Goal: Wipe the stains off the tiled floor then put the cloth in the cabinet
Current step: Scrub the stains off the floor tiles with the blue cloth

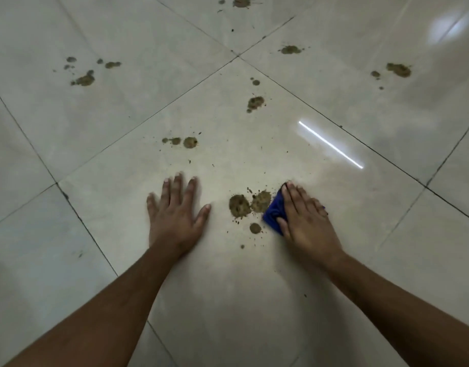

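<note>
Two bare hands and one cloth were in view, and the tiled floor [228,300] carried about seven separate groups of brown stains. The left hand [175,215] lay flat on the tile at lower centre, its fingers [178,186] spread and released, holding nothing. The right hand [306,221] pressed palm-down on the cloth [274,211] at lower centre right, fingers extended over it and the thumb along its near edge, pinning it to the floor rather than clenching it. The cloth was deep blue, folded or bunched into a small pad, mostly hidden beneath the hand, with only its left edge showing. That edge touched the nearest stain cluster [250,205], which consisted of two large muddy blotches side by side, a smaller round spot below them and a scatter of specks. A second group [184,141] of three spots sat above the left hand, and a third [254,102] lay higher at centre. A fourth group [85,75] spread over the upper left of the frame, a fifth [290,49] sat at upper centre right, a sixth [397,70] at upper right, and a seventh [241,1] at the top edge. Dark grout lines crossed the glossy pale tiles diagonally, and one bright streak of reflected light [331,145] lay to the right of centre.
</note>
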